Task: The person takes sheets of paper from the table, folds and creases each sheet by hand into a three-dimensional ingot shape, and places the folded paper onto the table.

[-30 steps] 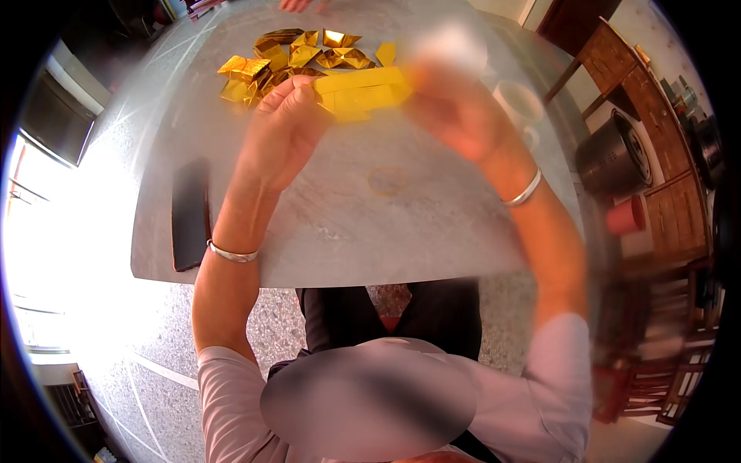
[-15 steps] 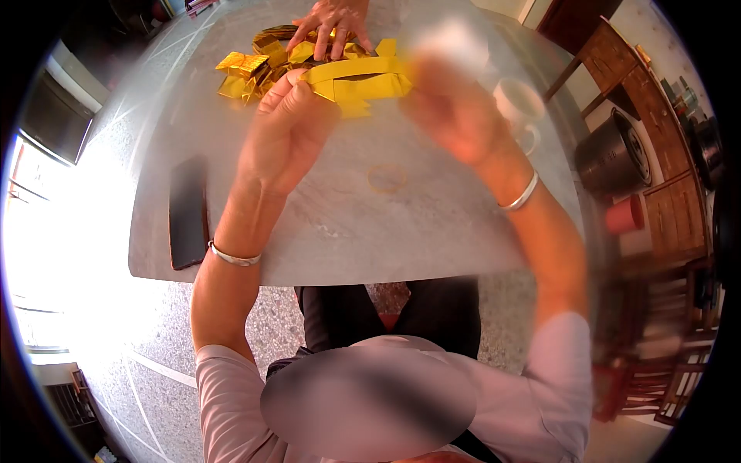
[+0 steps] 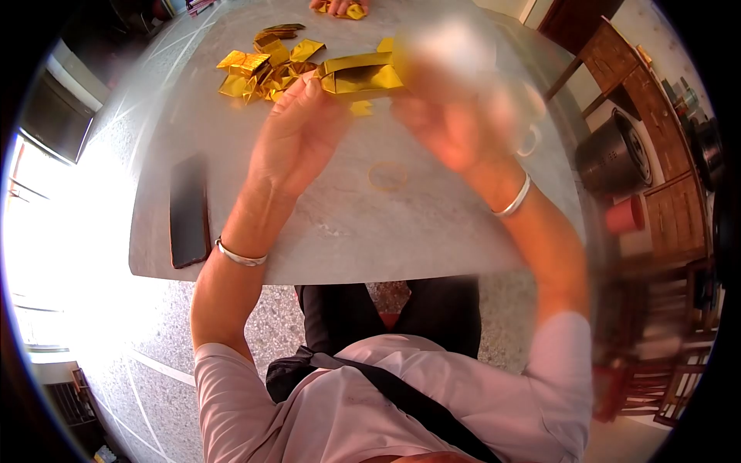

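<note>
A folded gold paper piece (image 3: 359,76), shaped like a small boat with an opening along its middle, is held up above the table. My left hand (image 3: 301,135) pinches its left end between thumb and fingers. At the right end, the fingers of my right hand (image 3: 455,131) close on the paper, partly hidden by a whitish blur. Left of it lies a pile of folded gold papers (image 3: 266,65), crumpled and shiny. Another person's hand (image 3: 336,6) at the far edge touches a gold paper piece (image 3: 353,12).
On the grey table (image 3: 332,231) a dark phone (image 3: 189,212) lies at the left and a rubber band (image 3: 387,177) near the middle. A white cup's handle (image 3: 529,141) shows beside my right wrist. A dark bin (image 3: 614,154) stands on the floor to the right.
The other person's hand has drawn back from the pile to the far edge. The paper between my hands has tilted and its opening shows wider; my right hand has moved slightly left.
</note>
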Available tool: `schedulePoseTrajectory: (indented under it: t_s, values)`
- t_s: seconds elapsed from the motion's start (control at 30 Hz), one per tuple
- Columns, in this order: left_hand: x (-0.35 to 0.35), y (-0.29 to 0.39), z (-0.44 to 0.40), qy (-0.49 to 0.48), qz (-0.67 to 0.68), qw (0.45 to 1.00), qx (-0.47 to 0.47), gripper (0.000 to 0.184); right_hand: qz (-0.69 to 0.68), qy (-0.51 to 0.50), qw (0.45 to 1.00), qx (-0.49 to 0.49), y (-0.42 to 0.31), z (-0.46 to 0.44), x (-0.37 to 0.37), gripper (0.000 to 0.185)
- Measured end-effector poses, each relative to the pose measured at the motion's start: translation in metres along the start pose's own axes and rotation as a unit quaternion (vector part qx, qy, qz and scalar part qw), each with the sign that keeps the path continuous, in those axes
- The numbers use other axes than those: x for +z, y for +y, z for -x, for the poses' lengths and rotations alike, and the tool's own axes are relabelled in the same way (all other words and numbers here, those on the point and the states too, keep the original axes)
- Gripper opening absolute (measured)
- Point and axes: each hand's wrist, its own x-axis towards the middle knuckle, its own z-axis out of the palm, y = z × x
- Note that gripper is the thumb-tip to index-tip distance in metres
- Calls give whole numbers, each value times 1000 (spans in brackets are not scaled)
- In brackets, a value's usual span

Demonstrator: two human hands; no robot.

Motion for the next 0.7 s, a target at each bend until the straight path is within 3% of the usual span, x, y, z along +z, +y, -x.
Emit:
schedulePoseTrajectory:
  t_s: [0.17,0.27,0.7]
  values:
    - [-4,0,0,-23,4,1000,-7,21,-30,-4,1000,-3,0,2,5,15]
    - [17,-5,0,102,-20,995,7,11,-36,-7,999,3,2,3,7,15]
    - [13,-4,1,79,-47,996,-1,14,1,-14,1000,10,6,0,0,18]
